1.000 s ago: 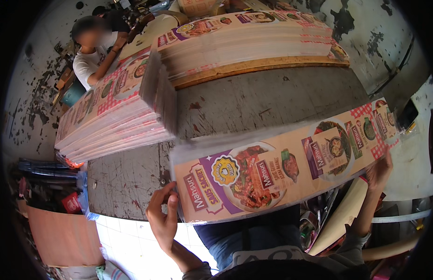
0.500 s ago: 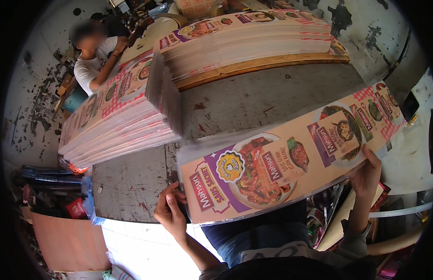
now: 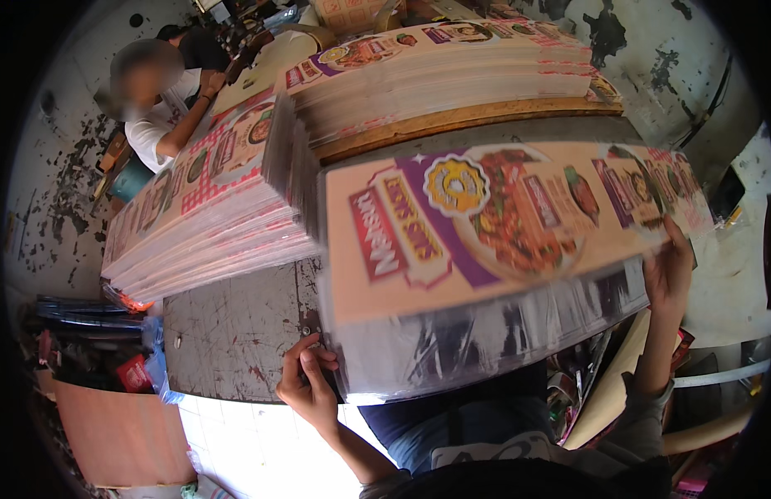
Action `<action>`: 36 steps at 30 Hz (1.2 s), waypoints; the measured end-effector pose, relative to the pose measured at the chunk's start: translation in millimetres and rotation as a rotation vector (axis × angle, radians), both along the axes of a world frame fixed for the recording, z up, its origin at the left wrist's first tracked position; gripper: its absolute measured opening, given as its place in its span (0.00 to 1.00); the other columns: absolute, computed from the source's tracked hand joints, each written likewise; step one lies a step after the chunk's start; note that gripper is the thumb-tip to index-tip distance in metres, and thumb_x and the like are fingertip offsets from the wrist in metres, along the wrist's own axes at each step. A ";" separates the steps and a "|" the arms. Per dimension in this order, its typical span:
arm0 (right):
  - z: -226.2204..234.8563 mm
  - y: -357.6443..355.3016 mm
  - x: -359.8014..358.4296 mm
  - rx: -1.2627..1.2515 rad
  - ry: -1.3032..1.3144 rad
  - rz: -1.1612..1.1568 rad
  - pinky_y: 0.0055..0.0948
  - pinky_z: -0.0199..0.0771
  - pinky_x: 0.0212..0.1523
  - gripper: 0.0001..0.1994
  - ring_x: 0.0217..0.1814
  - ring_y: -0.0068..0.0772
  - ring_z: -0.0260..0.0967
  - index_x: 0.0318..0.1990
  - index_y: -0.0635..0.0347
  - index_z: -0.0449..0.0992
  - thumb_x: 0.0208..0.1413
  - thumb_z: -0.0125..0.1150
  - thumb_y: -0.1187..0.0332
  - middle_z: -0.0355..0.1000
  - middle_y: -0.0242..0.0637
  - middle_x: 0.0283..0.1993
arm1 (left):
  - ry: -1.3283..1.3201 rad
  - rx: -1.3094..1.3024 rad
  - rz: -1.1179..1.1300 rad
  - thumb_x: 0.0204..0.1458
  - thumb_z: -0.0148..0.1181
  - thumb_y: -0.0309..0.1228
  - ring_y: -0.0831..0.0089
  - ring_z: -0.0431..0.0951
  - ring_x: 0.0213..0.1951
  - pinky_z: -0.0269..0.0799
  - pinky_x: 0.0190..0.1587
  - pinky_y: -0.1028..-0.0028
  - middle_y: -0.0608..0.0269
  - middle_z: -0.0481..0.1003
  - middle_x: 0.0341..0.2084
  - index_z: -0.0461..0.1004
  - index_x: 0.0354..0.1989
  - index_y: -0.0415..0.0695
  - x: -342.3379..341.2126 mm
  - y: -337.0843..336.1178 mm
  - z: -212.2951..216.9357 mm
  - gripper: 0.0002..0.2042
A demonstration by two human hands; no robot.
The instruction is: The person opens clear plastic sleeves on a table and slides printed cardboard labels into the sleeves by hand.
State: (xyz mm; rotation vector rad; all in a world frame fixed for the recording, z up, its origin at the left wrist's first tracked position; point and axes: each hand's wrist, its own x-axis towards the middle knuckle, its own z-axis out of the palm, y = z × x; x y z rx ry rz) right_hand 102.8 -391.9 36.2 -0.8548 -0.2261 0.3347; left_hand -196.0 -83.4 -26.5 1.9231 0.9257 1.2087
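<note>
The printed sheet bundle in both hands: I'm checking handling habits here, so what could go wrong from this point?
The printed sheet bundle is long and gripped only at its ends by the left hand and right hand, so the middle may sag or sheets may slide out. It also sits close to the left stack, whose edge it could knock.

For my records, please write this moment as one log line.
left hand: grips sheet's lower left corner | right hand: holds right edge | printed carton sheet: lifted above grey table

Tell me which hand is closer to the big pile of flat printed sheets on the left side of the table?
Left. The left hand grips the held sheet bundle near that pile; the right hand holds the bundle's far end.
</note>
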 end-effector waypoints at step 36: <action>-11.2 117.9 50.5 -0.749 -0.369 0.675 0.21 0.76 0.30 0.13 0.32 0.28 0.72 0.42 0.69 0.70 0.59 0.47 0.66 0.71 0.43 0.35 | -0.001 0.037 0.038 0.57 0.45 0.28 0.81 0.69 0.14 0.61 0.19 0.83 0.63 0.72 0.12 0.73 0.31 0.36 1.5 -5.1 3.7 0.10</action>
